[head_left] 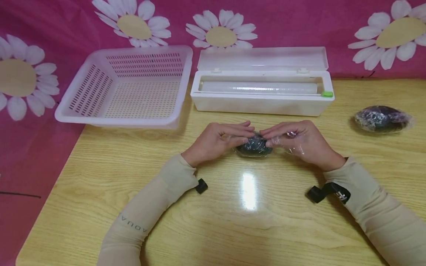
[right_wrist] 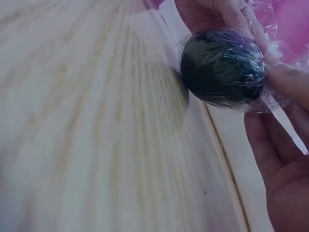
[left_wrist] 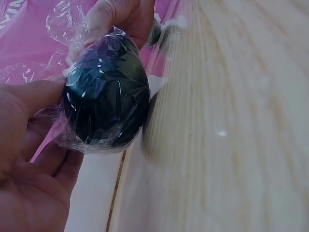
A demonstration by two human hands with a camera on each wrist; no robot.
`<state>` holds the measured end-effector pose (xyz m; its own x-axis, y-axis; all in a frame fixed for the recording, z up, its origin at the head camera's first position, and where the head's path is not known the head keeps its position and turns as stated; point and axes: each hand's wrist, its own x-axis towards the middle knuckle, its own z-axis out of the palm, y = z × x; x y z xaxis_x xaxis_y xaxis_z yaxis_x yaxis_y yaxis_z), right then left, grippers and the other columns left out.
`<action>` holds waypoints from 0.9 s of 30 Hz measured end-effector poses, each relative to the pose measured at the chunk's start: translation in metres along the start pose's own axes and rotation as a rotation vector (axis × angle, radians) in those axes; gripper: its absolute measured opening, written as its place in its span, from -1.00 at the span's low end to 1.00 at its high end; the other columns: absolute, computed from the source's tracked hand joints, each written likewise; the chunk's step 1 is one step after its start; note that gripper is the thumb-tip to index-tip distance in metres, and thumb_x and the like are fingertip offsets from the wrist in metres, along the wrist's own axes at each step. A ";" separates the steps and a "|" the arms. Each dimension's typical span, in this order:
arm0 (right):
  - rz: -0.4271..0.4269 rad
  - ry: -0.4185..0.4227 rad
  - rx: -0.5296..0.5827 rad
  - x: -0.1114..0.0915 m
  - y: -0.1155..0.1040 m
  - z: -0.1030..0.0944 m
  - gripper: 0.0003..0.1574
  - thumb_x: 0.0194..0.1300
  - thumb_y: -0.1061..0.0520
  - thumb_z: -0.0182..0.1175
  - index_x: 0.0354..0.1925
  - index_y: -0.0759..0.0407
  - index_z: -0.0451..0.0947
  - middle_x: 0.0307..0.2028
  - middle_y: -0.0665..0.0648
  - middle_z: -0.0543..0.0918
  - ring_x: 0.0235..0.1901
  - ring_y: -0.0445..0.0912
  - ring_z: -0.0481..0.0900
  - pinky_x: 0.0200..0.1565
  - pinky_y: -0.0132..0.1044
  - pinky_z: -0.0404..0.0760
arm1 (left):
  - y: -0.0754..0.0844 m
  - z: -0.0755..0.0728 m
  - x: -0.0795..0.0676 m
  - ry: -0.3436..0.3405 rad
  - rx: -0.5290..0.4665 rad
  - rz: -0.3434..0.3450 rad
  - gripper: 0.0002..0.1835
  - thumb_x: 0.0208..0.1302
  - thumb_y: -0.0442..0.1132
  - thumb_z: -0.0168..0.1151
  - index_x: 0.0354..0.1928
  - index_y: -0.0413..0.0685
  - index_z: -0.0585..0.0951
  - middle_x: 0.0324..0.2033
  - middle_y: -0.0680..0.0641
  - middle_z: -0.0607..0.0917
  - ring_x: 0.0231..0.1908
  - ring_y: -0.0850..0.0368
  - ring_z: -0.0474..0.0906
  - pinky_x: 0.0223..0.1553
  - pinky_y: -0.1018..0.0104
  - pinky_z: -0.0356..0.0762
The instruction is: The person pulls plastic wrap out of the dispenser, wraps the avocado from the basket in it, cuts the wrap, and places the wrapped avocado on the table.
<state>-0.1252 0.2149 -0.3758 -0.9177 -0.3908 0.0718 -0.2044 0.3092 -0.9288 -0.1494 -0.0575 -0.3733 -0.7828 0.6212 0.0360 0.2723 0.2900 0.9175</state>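
A dark, egg-shaped item [head_left: 254,145] wrapped in clear cling film lies at mid-table between both hands; its kind is hidden by the wrap's glare. My left hand [head_left: 223,142] holds its left side between thumb and fingers. From the other side, my right hand [head_left: 301,142] grips it with thumb and fingers, and loose film hangs around that palm. In the left wrist view the wrapped item [left_wrist: 107,94] looks glossy and dark green-black, creased film standing up behind it. The right wrist view shows film gathered toward the right fingers [right_wrist: 289,84].
Behind the hands stands a white cling film box [head_left: 263,104], lid up, a film roll [head_left: 259,88] inside. A pale slatted plastic basket [head_left: 119,120] is at the back left. Another film-wrapped dark item [head_left: 382,119] lies on the wooden table [head_left: 213,229] at right.
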 end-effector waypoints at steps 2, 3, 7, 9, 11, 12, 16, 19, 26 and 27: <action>-0.022 0.009 0.008 -0.001 -0.001 0.001 -0.80 0.25 0.27 0.44 -0.12 0.18 0.78 -0.06 -0.09 0.84 0.04 -0.28 0.74 0.06 -0.52 0.64 | 0.000 0.001 0.000 0.005 -0.005 0.016 -0.73 0.38 -0.21 0.36 0.08 0.04 0.78 0.21 0.03 0.74 0.40 0.28 0.50 0.44 0.39 0.40; -0.019 0.009 -0.001 -0.001 -0.002 0.001 -0.82 0.25 0.27 0.44 -0.14 0.17 0.76 -0.07 -0.11 0.84 0.03 -0.30 0.75 0.04 -0.53 0.64 | 0.001 0.001 0.000 0.005 0.000 0.019 -0.74 0.39 -0.21 0.35 0.08 0.03 0.78 0.20 0.02 0.74 0.39 0.28 0.51 0.44 0.39 0.41; -0.003 -0.004 -0.011 -0.001 -0.004 0.001 -0.90 0.28 0.29 0.40 -0.22 0.20 0.67 -0.08 -0.10 0.85 0.02 -0.34 0.75 0.09 -0.54 0.63 | 0.004 -0.002 -0.001 -0.034 0.062 0.011 -0.68 0.36 -0.14 0.39 0.13 0.09 0.76 0.24 0.05 0.71 0.41 0.28 0.50 0.49 0.33 0.36; 0.007 -0.002 -0.031 -0.001 -0.004 0.001 -0.94 0.29 0.28 0.39 -0.25 0.18 0.68 -0.08 -0.10 0.85 0.01 -0.36 0.75 0.10 -0.56 0.61 | 0.006 -0.004 -0.002 -0.064 0.110 0.007 -0.60 0.30 -0.11 0.45 0.18 0.14 0.73 0.29 0.08 0.68 0.43 0.28 0.47 0.53 0.28 0.31; -0.002 0.018 -0.054 0.000 -0.003 0.001 -0.93 0.28 0.27 0.40 -0.26 0.16 0.70 -0.09 -0.09 0.85 0.00 -0.35 0.74 0.11 -0.56 0.59 | 0.007 -0.006 -0.003 -0.081 0.143 0.012 -0.53 0.25 -0.10 0.50 0.22 0.15 0.71 0.32 0.08 0.65 0.44 0.26 0.46 0.55 0.24 0.29; -0.005 0.034 -0.068 0.000 -0.003 0.002 -0.91 0.26 0.27 0.42 -0.26 0.14 0.70 -0.10 -0.09 0.85 -0.01 -0.36 0.74 0.11 -0.57 0.57 | 0.007 -0.007 -0.003 -0.084 0.154 0.016 -0.50 0.23 -0.11 0.51 0.23 0.15 0.70 0.33 0.07 0.64 0.44 0.25 0.46 0.55 0.23 0.28; -0.031 0.106 -0.125 0.001 -0.004 0.004 -0.82 0.22 0.23 0.48 -0.22 0.15 0.67 -0.12 -0.10 0.85 -0.08 -0.38 0.72 0.01 -0.56 0.60 | 0.006 -0.007 -0.004 -0.054 0.182 0.033 -0.53 0.25 -0.13 0.48 0.22 0.12 0.71 0.31 0.03 0.66 0.40 0.19 0.53 0.49 0.28 0.38; -0.035 0.152 -0.163 0.000 -0.005 0.006 -0.79 0.19 0.20 0.51 -0.20 0.11 0.70 -0.13 -0.08 0.85 -0.13 -0.39 0.70 -0.06 -0.58 0.60 | 0.005 -0.007 -0.004 -0.030 0.191 0.022 -0.55 0.25 -0.13 0.48 0.20 0.13 0.72 0.29 0.03 0.67 0.37 0.17 0.56 0.44 0.30 0.44; -0.146 0.168 -0.234 -0.002 -0.006 0.011 -0.78 0.06 0.27 0.58 -0.43 0.01 0.73 -0.24 -0.01 0.77 -0.19 -0.35 0.64 -0.12 -0.61 0.55 | 0.004 -0.007 -0.003 0.026 0.225 -0.008 -0.56 0.27 -0.10 0.47 0.20 0.15 0.71 0.27 0.09 0.69 0.34 0.17 0.59 0.34 0.25 0.56; -0.173 0.160 -0.251 -0.002 -0.005 0.011 -0.77 0.04 0.28 0.58 -0.43 0.01 0.72 -0.26 -0.02 0.74 -0.20 -0.34 0.61 -0.11 -0.62 0.54 | 0.005 -0.007 -0.003 0.029 0.226 -0.015 -0.55 0.27 -0.09 0.47 0.20 0.16 0.71 0.27 0.10 0.69 0.33 0.18 0.59 0.33 0.25 0.57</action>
<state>-0.1182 0.2043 -0.3749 -0.9000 -0.3209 0.2950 -0.4206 0.4620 -0.7808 -0.1492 -0.0631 -0.3663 -0.8026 0.5954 0.0376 0.3763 0.4564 0.8063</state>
